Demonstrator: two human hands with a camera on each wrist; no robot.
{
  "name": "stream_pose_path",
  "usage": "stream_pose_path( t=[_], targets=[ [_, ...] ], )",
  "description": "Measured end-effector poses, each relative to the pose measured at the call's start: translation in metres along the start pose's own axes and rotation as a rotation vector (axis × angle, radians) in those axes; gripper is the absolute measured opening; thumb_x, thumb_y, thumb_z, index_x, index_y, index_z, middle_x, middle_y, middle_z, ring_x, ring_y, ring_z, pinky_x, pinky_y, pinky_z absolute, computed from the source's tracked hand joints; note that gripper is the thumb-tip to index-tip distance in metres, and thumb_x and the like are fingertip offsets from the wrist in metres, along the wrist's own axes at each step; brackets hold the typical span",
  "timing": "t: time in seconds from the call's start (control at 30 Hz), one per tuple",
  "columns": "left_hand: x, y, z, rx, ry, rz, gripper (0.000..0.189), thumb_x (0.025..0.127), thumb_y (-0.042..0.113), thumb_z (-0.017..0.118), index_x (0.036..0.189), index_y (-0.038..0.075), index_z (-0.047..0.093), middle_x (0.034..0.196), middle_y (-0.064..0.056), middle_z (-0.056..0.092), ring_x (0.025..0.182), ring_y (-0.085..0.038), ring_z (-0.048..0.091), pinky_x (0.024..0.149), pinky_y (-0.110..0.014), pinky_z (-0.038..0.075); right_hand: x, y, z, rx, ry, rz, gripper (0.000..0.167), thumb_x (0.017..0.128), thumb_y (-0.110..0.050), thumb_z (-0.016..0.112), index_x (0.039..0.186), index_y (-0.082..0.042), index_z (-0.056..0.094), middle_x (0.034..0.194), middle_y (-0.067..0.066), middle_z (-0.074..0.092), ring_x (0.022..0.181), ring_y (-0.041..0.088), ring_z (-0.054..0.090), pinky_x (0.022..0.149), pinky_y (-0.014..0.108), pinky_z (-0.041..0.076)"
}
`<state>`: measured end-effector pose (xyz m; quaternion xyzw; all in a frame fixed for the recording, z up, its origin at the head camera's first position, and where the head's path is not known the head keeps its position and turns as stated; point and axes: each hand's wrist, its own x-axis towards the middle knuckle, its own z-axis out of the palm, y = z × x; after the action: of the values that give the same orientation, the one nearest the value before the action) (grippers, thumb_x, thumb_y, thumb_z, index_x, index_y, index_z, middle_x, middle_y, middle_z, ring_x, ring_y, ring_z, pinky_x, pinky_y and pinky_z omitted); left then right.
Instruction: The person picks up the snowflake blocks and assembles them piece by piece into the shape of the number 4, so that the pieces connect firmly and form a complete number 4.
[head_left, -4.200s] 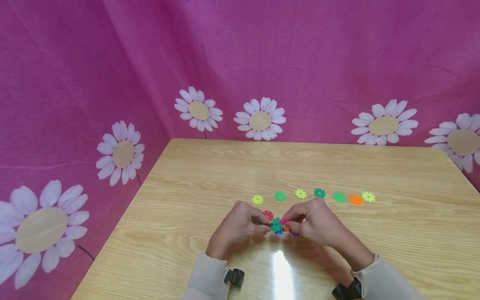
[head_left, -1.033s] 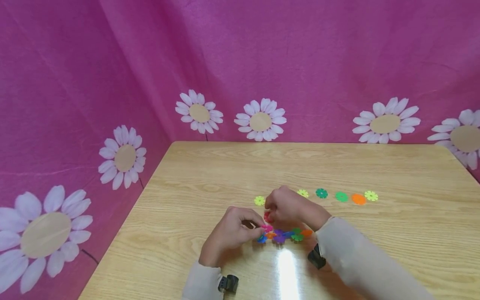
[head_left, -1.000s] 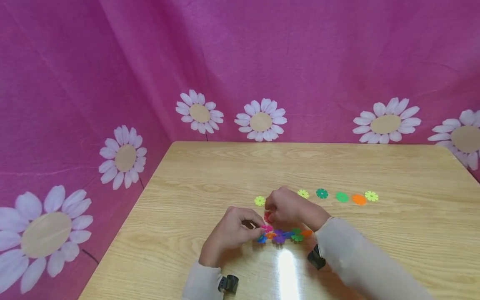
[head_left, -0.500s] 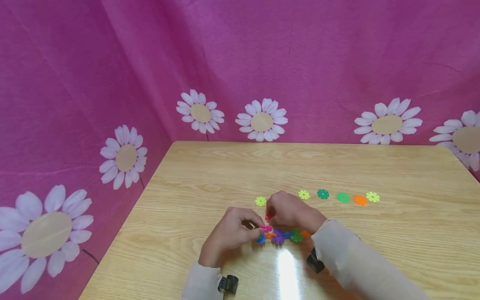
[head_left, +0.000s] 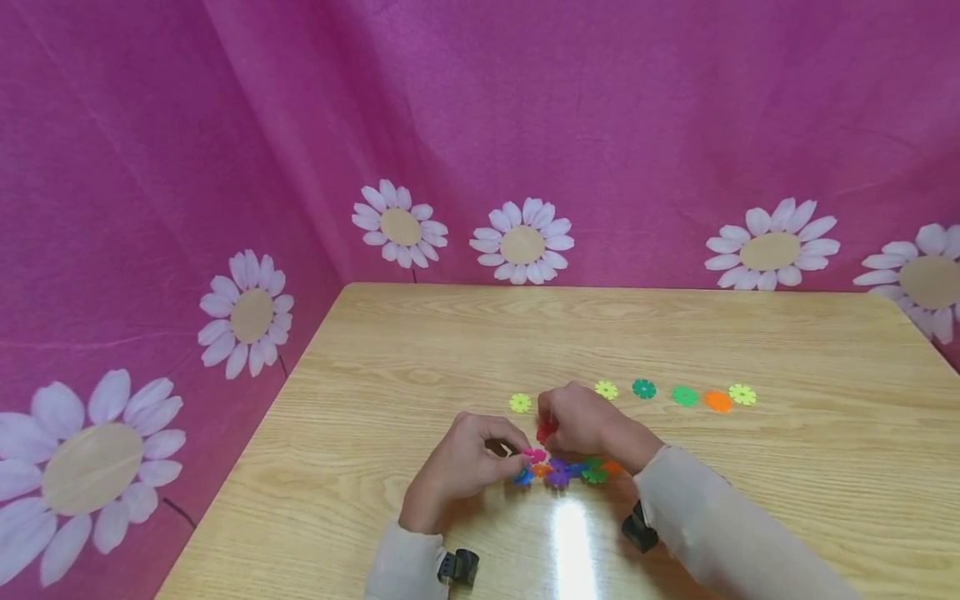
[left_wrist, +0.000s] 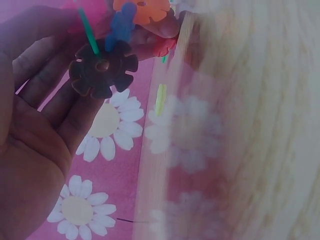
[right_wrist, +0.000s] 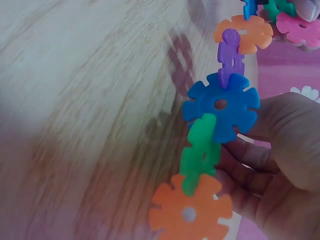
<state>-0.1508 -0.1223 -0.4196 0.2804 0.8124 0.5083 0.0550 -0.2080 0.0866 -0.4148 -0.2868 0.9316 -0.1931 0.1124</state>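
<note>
My left hand (head_left: 468, 458) pinches the pink disc (head_left: 535, 456) at the left end of a chain of notched plastic flower discs. Slotted together along the chain are an orange disc (right_wrist: 250, 32), a purple disc (head_left: 557, 473), a blue disc (right_wrist: 220, 95), a green disc (right_wrist: 200, 150) and another orange disc (right_wrist: 190, 200). Close to my left palm, a dark disc (left_wrist: 102, 80) joins a green disc (left_wrist: 88, 31) seen edge-on. Just above the pink disc, my right hand (head_left: 581, 417) pinches a red disc (head_left: 547, 432); its fingers partly cover it.
Loose discs lie in a row behind the hands: yellow (head_left: 520, 403), another yellow (head_left: 606, 390), dark green (head_left: 643, 389), light green (head_left: 684, 396), orange (head_left: 717, 402) and yellow (head_left: 742, 394). The wooden table (head_left: 375, 358) meets a pink flowered curtain (head_left: 637, 142).
Earlier both hands were at the chain's green and pink discs. My right hand has since gone to the red disc, picked it up and shifted it slightly right. The left hand stays on the pink disc.
</note>
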Motion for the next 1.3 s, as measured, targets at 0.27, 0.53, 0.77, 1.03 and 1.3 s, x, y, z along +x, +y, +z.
stream_pose_path(
  t=[0.27, 0.53, 0.77, 1.03, 1.3],
  targets=[
    [0.002, 0.000, 0.002, -0.008, 0.008, -0.003, 0.010, 0.085, -0.001, 0.074, 0.086, 0.008, 0.078, 0.090, 0.001, 0.074, 0.076, -0.008, 0.066, 0.072, -0.027, 0.057, -0.007, 0.013, -0.001, 0.040, 0.048, -0.069, 0.013, 0.082, -0.005, 0.079, 0.081, -0.013, 0.069, 0.075, -0.009, 0.062, 0.069, 0.010, 0.055, 0.065, 0.029, 0.052],
    [0.005, 0.001, 0.005, 0.010, 0.014, 0.019, 0.008, 0.086, 0.002, 0.074, 0.086, 0.009, 0.078, 0.089, 0.008, 0.072, 0.078, -0.007, 0.066, 0.072, -0.027, 0.057, -0.018, 0.022, -0.008, 0.229, 0.078, -0.082, 0.009, 0.085, -0.004, 0.075, 0.085, -0.012, 0.071, 0.069, -0.008, 0.062, 0.065, 0.012, 0.054, 0.061, 0.030, 0.050],
    [0.007, 0.001, 0.008, 0.004, 0.028, 0.014, 0.009, 0.085, 0.000, 0.074, 0.086, 0.008, 0.078, 0.089, 0.002, 0.073, 0.077, -0.008, 0.066, 0.071, -0.028, 0.057, -0.028, 0.026, -0.015, 0.304, 0.099, -0.077, 0.009, 0.090, -0.006, 0.072, 0.098, -0.006, 0.074, 0.077, -0.007, 0.067, 0.069, 0.012, 0.055, 0.065, 0.031, 0.050],
    [0.010, 0.003, 0.010, 0.013, 0.035, 0.005, 0.010, 0.085, -0.001, 0.073, 0.087, 0.008, 0.078, 0.090, 0.002, 0.073, 0.079, -0.008, 0.066, 0.072, -0.027, 0.057, -0.043, 0.027, -0.026, 0.401, 0.141, -0.099, 0.019, 0.090, -0.003, 0.068, 0.107, 0.003, 0.072, 0.084, -0.003, 0.068, 0.070, 0.013, 0.059, 0.066, 0.031, 0.052],
    [0.012, 0.003, 0.012, 0.048, 0.045, 0.037, 0.009, 0.085, 0.001, 0.074, 0.085, 0.009, 0.078, 0.089, 0.001, 0.073, 0.077, -0.007, 0.066, 0.070, -0.026, 0.056, -0.053, 0.023, -0.030, 0.483, 0.166, -0.074, 0.014, 0.089, -0.003, 0.070, 0.103, 0.000, 0.073, 0.082, -0.001, 0.071, 0.071, 0.014, 0.064, 0.061, 0.030, 0.054]
  ],
)
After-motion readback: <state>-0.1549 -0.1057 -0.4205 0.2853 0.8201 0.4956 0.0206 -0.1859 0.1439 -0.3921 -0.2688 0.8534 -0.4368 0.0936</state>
